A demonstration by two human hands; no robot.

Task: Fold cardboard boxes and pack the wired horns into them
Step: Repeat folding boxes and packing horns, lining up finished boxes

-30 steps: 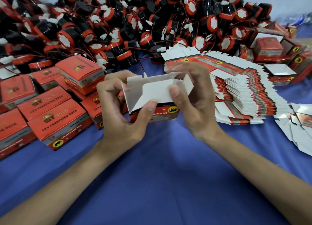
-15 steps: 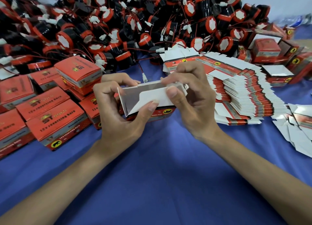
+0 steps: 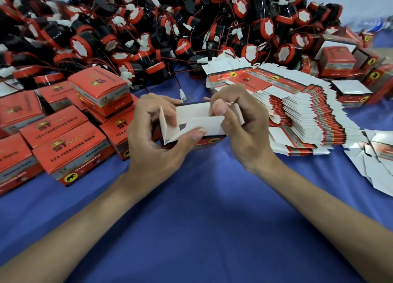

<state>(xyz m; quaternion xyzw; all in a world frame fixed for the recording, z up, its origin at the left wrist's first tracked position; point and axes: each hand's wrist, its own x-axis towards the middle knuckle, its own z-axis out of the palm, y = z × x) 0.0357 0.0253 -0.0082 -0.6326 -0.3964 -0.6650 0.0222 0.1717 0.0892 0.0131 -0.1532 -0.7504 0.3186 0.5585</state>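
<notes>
Well, the half-folded cardboard box (image 3: 204, 123) sits at the centre of the frame, and I judge it light, thin and easily creased, best held by its walls and fold lines rather than its loose white flaps. My left hand (image 3: 153, 149) curls round its left end, thumb pressing a flap, while my right hand (image 3: 246, 134) pinches the right side. Finished boxes (image 3: 70, 146) lie left, flat blanks (image 3: 302, 112) right, wired horns (image 3: 170, 27) piled across the top.
</notes>
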